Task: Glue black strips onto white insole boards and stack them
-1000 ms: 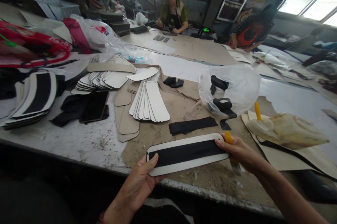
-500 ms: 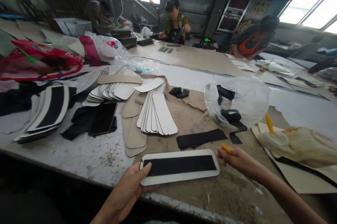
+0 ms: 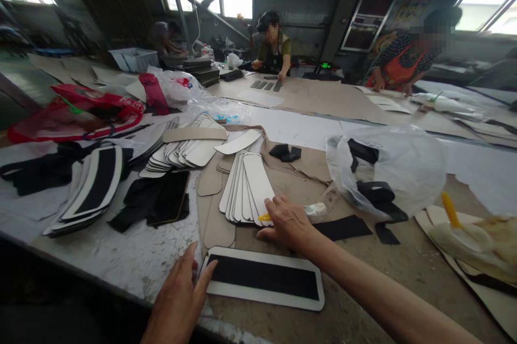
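White-edged panel with a black strip (image 3: pixel 264 278) lies on the worktop (image 3: pixel 133 258), long axis 9-to-3. Left hand (image 3: pixel 177 301), fingers spread, touches its 9 o'clock end. Right hand (image 3: pixel 287 222), pinching a yellow-tipped tool (image 3: pixel 264 217), rests at 12 o'clock on the white panel stack (image 3: pixel 248 185).

— Where are the hands?
— The left hand (image 3: pixel 177 301) lies flat, fingertips touching the left end of the panel (image 3: pixel 263 277), a white piece with a black strip, lying on the table (image 3: pixel 121 258).
— And the right hand (image 3: pixel 285 220)?
— It reaches across to the fanned stack (image 3: pixel 246 185) of white pieces, fingers on its near end, a yellow tool (image 3: pixel 264 217) tucked under them.
— Anything nearby?
— A black strip (image 3: pixel 343 227) just right of it, a clear bag (image 3: pixel 388 166) beyond. Three people work at the far side.
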Demonstrator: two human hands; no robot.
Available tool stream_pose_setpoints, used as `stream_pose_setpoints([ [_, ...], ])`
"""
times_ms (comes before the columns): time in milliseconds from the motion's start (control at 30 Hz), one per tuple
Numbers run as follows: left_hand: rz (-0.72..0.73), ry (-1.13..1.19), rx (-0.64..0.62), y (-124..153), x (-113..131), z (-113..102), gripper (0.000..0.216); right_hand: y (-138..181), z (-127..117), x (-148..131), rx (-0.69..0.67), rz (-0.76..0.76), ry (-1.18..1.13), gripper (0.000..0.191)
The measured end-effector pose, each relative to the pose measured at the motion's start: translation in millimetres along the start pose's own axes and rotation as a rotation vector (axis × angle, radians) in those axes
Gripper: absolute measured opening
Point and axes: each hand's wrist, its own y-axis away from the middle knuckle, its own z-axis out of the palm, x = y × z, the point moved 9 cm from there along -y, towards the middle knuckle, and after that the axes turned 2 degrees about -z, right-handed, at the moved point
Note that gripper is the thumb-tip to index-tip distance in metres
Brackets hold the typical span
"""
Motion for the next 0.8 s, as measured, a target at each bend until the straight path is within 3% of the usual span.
stream_pose_setpoints([
  [100,0.070,0.037,-0.022,-19,15,4,0.059,-21,12,-14,-0.022,-0.063,0.089,0.058],
  [267,0.193,0.118,-0.100,-73,67,19,0.045,-26,22,-23,-0.062,-0.124,0.162,0.016],
  [400,0.189,0.182,-0.106,-98,90,27,0.042,-23,11,-15,-0.045,-0.120,0.197,0.020],
  [533,0.116,0.318,-0.129,-92,96,30,0.047,-17,-22,8,0.021,-0.067,0.213,0.017],
  [633,0.046,0.467,-0.240,-76,106,37,0.054,3,-51,16,0.084,-0.083,0.244,0.018],
  [700,-0.039,0.638,-0.415,-63,118,50,0.056,31,-69,6,0.168,-0.196,0.292,0.023],
  [800,-0.307,1.132,-0.610,-41,133,68,0.044,94,-87,-20,0.277,-0.441,0.346,0.029],
])
